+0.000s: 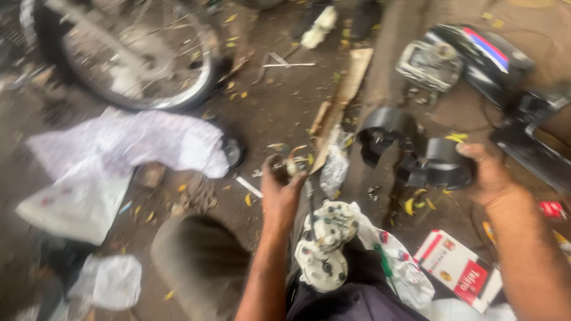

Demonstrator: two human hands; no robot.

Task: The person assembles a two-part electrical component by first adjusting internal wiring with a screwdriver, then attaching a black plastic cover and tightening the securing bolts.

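Note:
My left hand (279,193) is closed around a small bundle of wires and connectors (289,161), held above the dirt ground. My right hand (488,175) grips a black plastic housing (437,166) with round openings, off to the right. Below my left hand, in my lap, lies a white round instrument cluster back (324,244) with several small holes. The picture is blurred by motion.
A spoked wheel with tyre (128,56) stands at the upper left. White cloth and plastic bags (119,154) lie on the ground at left. A black panel with coloured stripes (488,50) and a metal part (428,62) sit upper right. A red-and-white box (458,270) lies lower right.

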